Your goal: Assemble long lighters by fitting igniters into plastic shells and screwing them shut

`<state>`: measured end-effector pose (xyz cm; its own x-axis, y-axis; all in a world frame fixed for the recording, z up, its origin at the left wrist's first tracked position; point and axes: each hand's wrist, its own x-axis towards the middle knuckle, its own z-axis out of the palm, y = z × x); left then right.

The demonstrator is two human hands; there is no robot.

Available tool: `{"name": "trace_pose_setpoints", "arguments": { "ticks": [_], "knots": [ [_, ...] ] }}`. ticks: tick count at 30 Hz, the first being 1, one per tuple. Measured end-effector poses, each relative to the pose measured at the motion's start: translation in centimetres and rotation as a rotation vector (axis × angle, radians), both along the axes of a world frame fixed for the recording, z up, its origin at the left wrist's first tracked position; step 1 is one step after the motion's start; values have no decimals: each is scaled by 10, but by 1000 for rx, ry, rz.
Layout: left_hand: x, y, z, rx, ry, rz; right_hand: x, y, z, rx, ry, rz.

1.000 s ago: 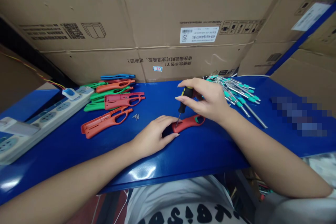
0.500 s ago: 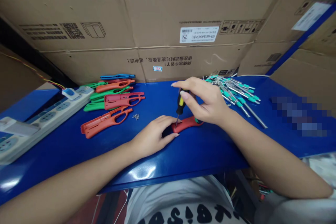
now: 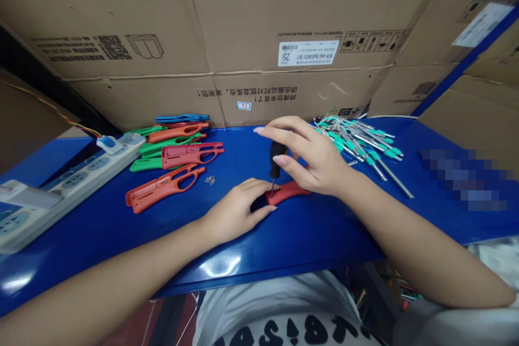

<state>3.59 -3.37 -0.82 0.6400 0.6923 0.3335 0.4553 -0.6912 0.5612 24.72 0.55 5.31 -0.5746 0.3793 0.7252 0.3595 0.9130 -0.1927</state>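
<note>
A red plastic lighter casing [image 3: 290,191] lies on the blue table, its right end partly hidden by my right hand. My left hand [image 3: 243,206] grips the casing's left end between thumb and fingers. In my right hand [image 3: 310,157] is a screwdriver [image 3: 277,161] with a black handle, held nearly upright. Its tip meets the casing near the left end; any screw under it is too small to make out. Several small screws [image 3: 210,179] lie in a little heap left of my left hand.
Orange, red, green and blue casing halves [image 3: 164,188] are spread at the left, beside a white power strip [image 3: 68,186]. Metal lighter tubes with teal parts [image 3: 365,146] are heaped at the right. A large cardboard sheet [image 3: 162,75] stands along the back.
My right hand's fingers have shifted on the handle, and the screwdriver has turned, so its yellow stripe shows less. My left hand and the casing stay in place.
</note>
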Motion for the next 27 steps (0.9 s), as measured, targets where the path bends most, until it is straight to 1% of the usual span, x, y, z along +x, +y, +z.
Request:
{"name": "trace_pose_setpoints", "arguments": {
  "ticks": [3, 6, 8, 12, 13, 14, 15, 19, 20, 21, 22, 24, 26, 27],
  "knots": [
    [0, 0, 1, -17, -7, 1, -5, -2, -2, -111, 29, 74],
    [0, -1, 1, -14, 1, 11, -8, -2, -5, -135, 121, 78],
    [0, -1, 0, -8, 9, 16, -6, 0, -7, -83, 145, 41],
    [0, -1, -1, 10, 13, 21, -1, 1, -8, 115, 100, -34],
    [0, -1, -2, 12, 13, 19, -1, 1, -8, 137, 88, -43],
    [0, -1, -2, 10, 12, 17, -1, 0, -8, 129, 87, -41],
    [0, -1, -1, 6, 10, 15, -2, -1, -7, 86, 95, -31],
    [0, -1, 0, -21, 6, 12, -7, -2, -6, -210, 162, 43],
    [0, -1, 0, -24, 6, 10, -8, -1, -6, -244, 175, 46],
    [0, -1, 0, -25, 6, 9, -8, 0, -7, -244, 192, 37],
    [0, -1, 0, -22, 7, 9, -7, 2, -8, -215, 209, 18],
    [0, -1, -1, -12, 10, 13, -6, 4, -9, -103, 235, -34],
    [0, -1, -1, -1, 11, 19, -4, 3, -9, 19, 221, -70],
    [0, -1, -1, 1, 9, 21, -4, 2, -8, 55, 203, -72]
  ]
}}
